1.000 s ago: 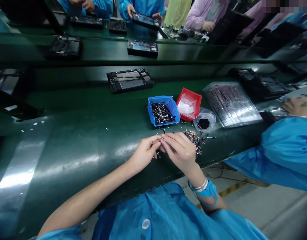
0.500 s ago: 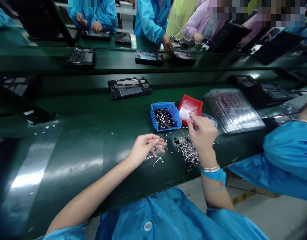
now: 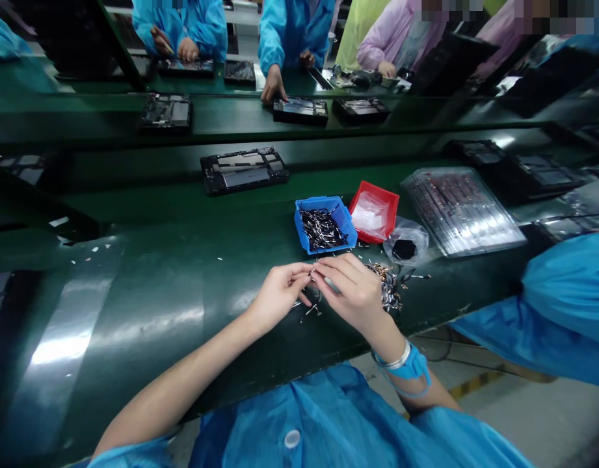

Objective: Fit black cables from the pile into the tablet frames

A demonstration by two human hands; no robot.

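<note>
Wire [image 3: 313, 273], or some thin piece, sits where the left hand [image 3: 278, 294] and right hand [image 3: 356, 290] meet, each seemingly with thumb and fingertips pinched on it. Being so slight, it could slip and get lost in the pile [image 3: 391, 292] beside the right fingers or among loose strands [image 3: 315, 310] below the left.

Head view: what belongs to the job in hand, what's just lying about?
Likely job, by the hands:
small piece between left hand and right hand
parts pile
blue bin of dark strips
red bin

Probably just lying about:
white scraps
black device
clear tray stack
</note>
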